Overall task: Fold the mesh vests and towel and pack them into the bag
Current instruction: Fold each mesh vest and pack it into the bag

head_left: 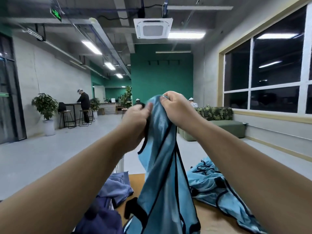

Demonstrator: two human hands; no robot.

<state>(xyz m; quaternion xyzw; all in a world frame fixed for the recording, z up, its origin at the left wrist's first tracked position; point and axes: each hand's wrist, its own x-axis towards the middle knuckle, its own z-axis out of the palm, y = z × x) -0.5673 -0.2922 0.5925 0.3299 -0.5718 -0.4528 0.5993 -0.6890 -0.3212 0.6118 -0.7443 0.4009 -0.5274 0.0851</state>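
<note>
A light blue mesh vest (166, 179) with black trim hangs in the air in front of me, its lower part reaching down past the wooden table (136, 179). My right hand (177, 108) pinches its top edge. My left hand (136, 122) grips the vest just to the left, at a black-trimmed edge. More light blue mesh vests (212, 186) lie crumpled on the table at the right. A grey-blue towel (116, 186) lies bunched at the left. A dark navy bag (99, 220) sits at the near left edge.
A white cylinder (121, 163) stands beyond the table's far edge. A green sofa (226, 125) sits to the right under the windows. A person stands at a high table with stools (84, 116) far left, near potted plants (46, 107).
</note>
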